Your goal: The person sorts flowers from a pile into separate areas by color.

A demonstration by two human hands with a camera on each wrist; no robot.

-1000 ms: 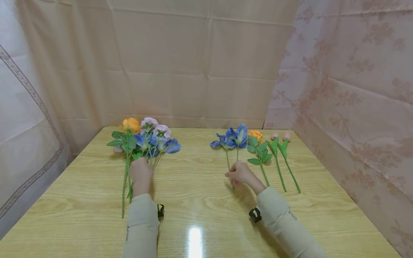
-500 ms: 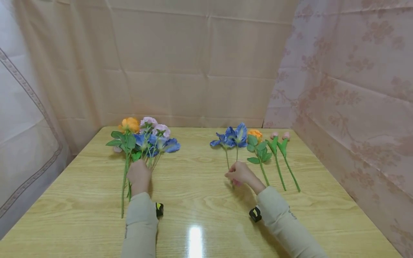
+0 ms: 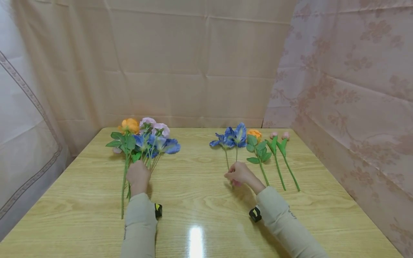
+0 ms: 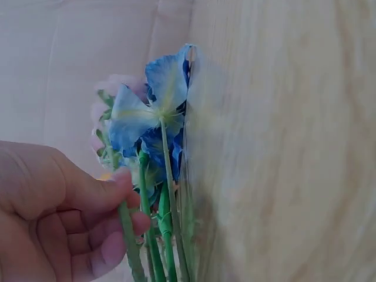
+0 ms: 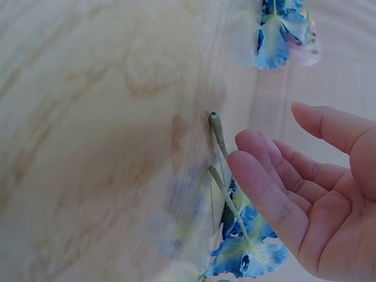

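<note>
In the head view my left hand is at the stems of a mixed bunch of flowers on the left of the table. Its thumb and fingers pinch a green stem in the left wrist view. The bunch has an orange flower, pale purple flowers and blue irises. On the right, my right hand hovers at the lower stems of two blue irises. The right wrist view shows its thumb apart from its loosely bent fingers, with nothing between them; the stem ends lie just beyond the fingertips.
Right of the irises lies an orange flower with leaves, then two pink tulips. All rest on a wooden table. A beige curtain hangs behind it, and patterned cloth hangs along the right side.
My left hand has shifted slightly left along the bunch's stems. The right hand and the flowers by it keep nearly the same place.
</note>
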